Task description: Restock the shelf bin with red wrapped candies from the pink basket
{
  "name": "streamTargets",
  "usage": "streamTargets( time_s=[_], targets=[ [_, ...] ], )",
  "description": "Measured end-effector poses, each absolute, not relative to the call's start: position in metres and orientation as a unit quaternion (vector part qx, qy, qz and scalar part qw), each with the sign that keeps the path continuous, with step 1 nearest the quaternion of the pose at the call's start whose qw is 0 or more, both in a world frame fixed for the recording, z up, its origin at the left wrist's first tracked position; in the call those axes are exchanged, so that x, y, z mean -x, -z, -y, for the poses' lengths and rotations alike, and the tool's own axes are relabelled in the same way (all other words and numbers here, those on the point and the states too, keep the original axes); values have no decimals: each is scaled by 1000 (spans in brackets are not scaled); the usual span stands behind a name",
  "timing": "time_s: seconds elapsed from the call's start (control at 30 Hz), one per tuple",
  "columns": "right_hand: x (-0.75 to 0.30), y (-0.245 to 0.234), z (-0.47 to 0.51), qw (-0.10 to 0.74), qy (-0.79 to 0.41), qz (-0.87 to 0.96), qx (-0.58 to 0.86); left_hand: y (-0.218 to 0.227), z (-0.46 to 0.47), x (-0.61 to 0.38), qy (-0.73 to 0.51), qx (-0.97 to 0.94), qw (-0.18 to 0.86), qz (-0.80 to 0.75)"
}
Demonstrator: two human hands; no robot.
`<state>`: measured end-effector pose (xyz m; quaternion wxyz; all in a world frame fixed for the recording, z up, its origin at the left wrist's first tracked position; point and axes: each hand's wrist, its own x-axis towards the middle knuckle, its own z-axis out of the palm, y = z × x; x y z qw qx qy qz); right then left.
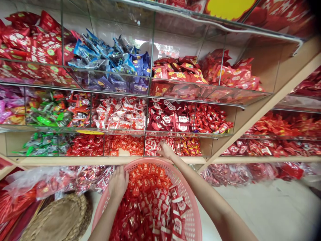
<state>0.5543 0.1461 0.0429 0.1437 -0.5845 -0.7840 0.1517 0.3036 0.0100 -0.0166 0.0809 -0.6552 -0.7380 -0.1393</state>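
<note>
A pink plastic basket (197, 214) with a perforated wall stands below the shelves, full of red, orange-red and white wrapped candies (155, 201). My left hand (119, 182) grips its left rim, fingers bent over the edge. Above the far rim, my right hand (165, 149) reaches to the lowest shelf, its fingers curled at a compartment of small red-and-white wrapped candies (151, 145). What those fingers hold, if anything, is hidden. Orange-red wrapped candies (130, 144) lie in the compartment to the left, and red-and-yellow ones (190, 146) to the right.
Clear dividers and front panels split the wooden shelves (240, 134) into compartments of bagged sweets. Blue packets (107, 57) sit higher up. Bagged candies (87, 177) lie under the bottom shelf. A woven straw item (57, 217) is at lower left, pale floor (271, 207) at right.
</note>
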Motion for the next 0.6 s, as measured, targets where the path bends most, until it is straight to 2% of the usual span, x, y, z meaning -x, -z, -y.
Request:
streamTargets(
  time_s=[0.13, 0.2, 0.43, 0.6],
  targets=[
    [-561, -58, -102, 235, -175, 808, 511, 17, -10, -304, 137, 657, 84, 737],
    [-565, -59, -71, 243, -200, 831, 459, 16, -11, -304, 133, 658, 86, 736],
    [-573, -33, 21, -4, -158, 921, 356, 18, -11, -304, 124, 658, 94, 737],
    [-571, -20, 42, -81, -106, 933, 334, 18, -11, -303, 129, 662, 97, 732]
  ],
)
